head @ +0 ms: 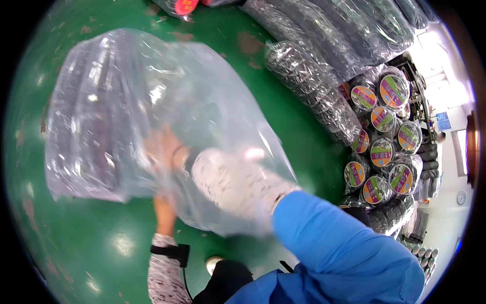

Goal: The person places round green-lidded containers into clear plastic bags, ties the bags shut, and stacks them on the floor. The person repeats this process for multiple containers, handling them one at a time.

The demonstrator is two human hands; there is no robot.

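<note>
A large clear plastic bag lies on the green floor, with dark wrapped rolls inside its left part. My right hand is seen blurred through the film, the arm reaching inside the bag beside the rolls; whether its fingers hold anything is unclear. At the bag's lower edge, my left hand comes up from below, its fingers hidden behind or in the film. A black strap with a small box sits on my left wrist.
Long plastic-wrapped rolls lie at the upper right, beside a single wrapped stack. Below them are piled rolls with colourful round end labels. A red-labelled wrapped item is at the top edge. My shoe stands on the floor.
</note>
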